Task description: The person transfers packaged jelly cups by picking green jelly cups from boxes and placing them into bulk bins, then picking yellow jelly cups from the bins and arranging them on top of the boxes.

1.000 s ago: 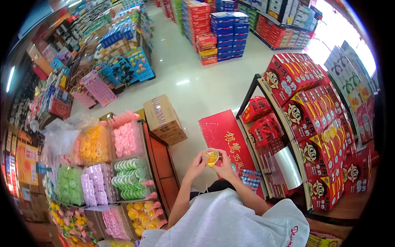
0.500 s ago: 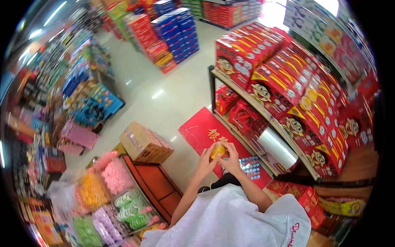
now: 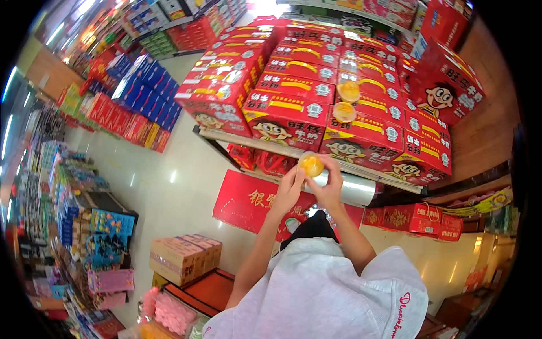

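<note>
A small round clear cup with yellow-orange contents (image 3: 311,165) is held up between both hands in front of the body. My left hand (image 3: 289,186) grips its left side with the fingertips. From the right, my right hand (image 3: 329,183) has its fingers closed against the cup. Beyond them, two similar yellow cups, a nearer one (image 3: 344,112) and a farther one (image 3: 348,91), rest on the red milk boxes (image 3: 298,90).
The shelf edge (image 3: 259,142) runs just past the hands, with a silvery roll (image 3: 353,190) below it. A red mat (image 3: 240,198) lies on the floor. A cardboard carton (image 3: 183,257) and a bin of pink items (image 3: 174,312) are at lower left.
The view has swung right toward the stacked red boxes, and the pastel bins have slid down to the lower left. Both hands still hold the cup, now near the shelf edge.
</note>
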